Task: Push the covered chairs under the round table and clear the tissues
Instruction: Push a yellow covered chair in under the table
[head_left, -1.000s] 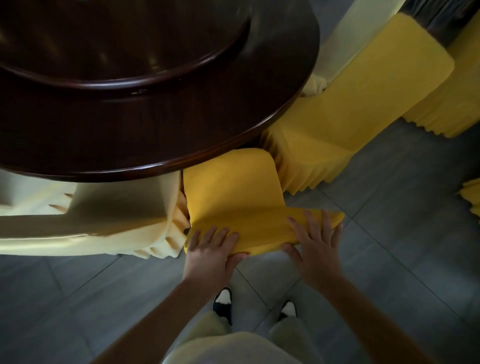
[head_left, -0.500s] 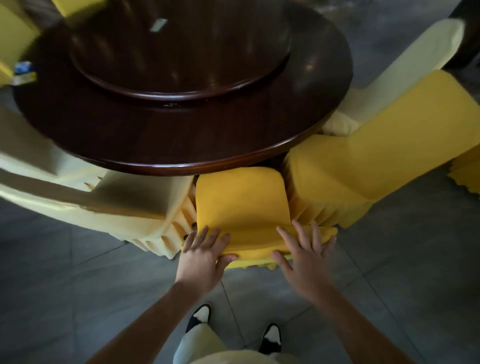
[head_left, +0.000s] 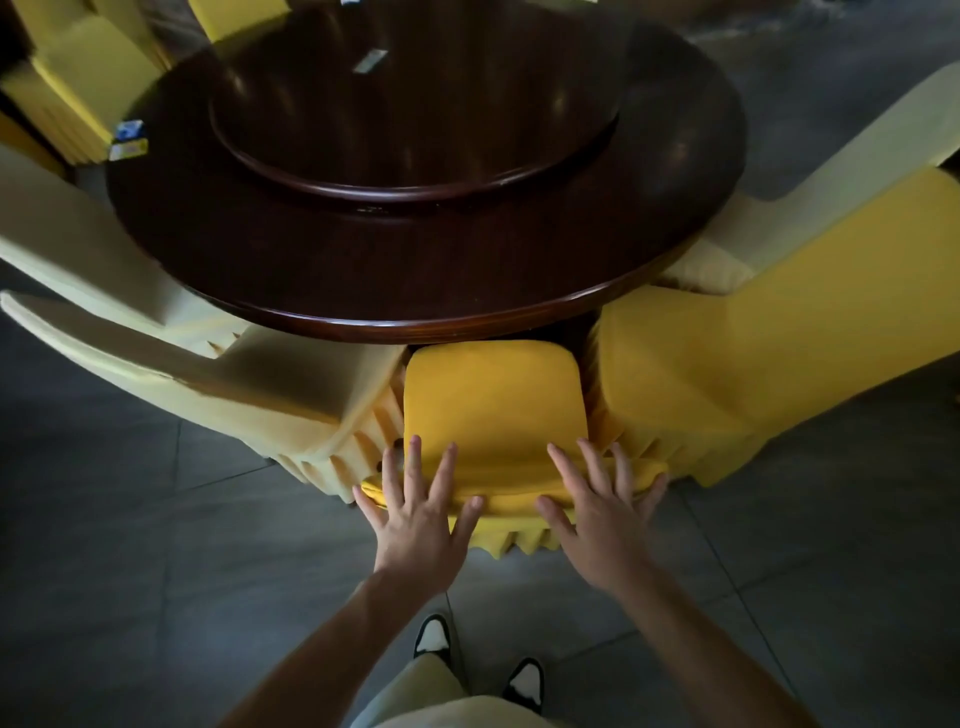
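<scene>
A dark round wooden table (head_left: 415, 291) with a raised turntable (head_left: 415, 135) fills the upper middle. A yellow covered chair (head_left: 493, 405) stands in front of me, its seat tucked under the table's near edge. My left hand (head_left: 418, 512) and my right hand (head_left: 602, 512) lie flat with spread fingers on the top of its backrest, holding nothing. A small tissue packet (head_left: 370, 61) lies on the turntable. Two more small packets (head_left: 128, 140) sit at the table's far left edge.
A pale yellow covered chair (head_left: 171, 353) stands tight on the left. A yellow covered chair (head_left: 753, 332) stands tight on the right, with a pale one (head_left: 831, 156) behind it. More covered chairs (head_left: 78, 83) are at the far left. Grey tiled floor (head_left: 156, 571) surrounds me.
The chair has slid further under the table. My fingers have gone from curled over the backrest to spread flat on it. My view has lifted, and more of the tabletop shows.
</scene>
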